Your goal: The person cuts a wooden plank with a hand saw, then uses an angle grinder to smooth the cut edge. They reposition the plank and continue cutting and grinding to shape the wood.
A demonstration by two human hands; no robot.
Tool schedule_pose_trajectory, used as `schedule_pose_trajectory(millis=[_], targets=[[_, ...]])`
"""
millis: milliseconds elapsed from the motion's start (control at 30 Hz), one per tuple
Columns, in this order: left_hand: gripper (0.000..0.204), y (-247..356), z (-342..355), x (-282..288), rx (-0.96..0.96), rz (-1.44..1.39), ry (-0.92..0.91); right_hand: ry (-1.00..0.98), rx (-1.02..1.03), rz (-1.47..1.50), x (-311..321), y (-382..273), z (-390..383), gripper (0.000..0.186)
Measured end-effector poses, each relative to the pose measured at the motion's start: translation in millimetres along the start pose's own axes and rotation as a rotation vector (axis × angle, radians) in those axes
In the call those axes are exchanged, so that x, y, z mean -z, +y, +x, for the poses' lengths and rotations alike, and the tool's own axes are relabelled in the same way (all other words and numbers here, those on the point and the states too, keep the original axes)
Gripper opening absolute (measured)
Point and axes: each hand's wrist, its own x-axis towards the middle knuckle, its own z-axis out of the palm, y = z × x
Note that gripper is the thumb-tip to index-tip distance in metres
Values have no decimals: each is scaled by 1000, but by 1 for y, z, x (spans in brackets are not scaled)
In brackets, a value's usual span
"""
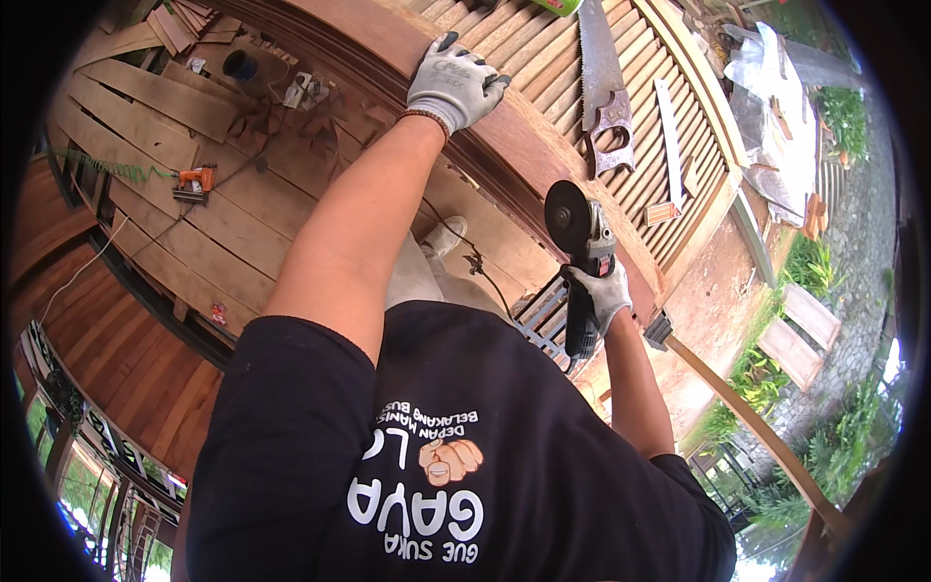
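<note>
My left hand, in a grey glove, grips the long brown wooden beam at the upper middle, its fingers bent over it. My right hand, also gloved, is closed round the body of an angle grinder. The grinder's dark disc points up beside the beam. Right of the beam is a slatted wooden panel, with a handsaw lying on it, a pale straight strip and a small striped object. A green item at the top edge is cut off.
Below lies a plank floor with an orange nail gun, green coiled hose, dark bucket, cords and wood scraps. My shod foot stands there. Crumpled plastic sheeting, plants and a stone path lie at right.
</note>
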Motion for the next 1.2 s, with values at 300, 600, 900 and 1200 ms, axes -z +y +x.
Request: schedule_pose_trajectory(millis=[300, 600, 900, 1200], targets=[[43, 1, 0, 0, 2, 11, -5, 7, -34, 5, 0, 7, 5, 46], [43, 1, -1, 3, 2, 6, -19, 9, -36, -24, 0, 0, 2, 47], [43, 1, -1, 1, 1, 4, 0, 11, -8, 2, -1, 10, 5, 47], [43, 0, -1, 1, -2, -3, 6, 20, -11, -44, -1, 2, 2, 47]])
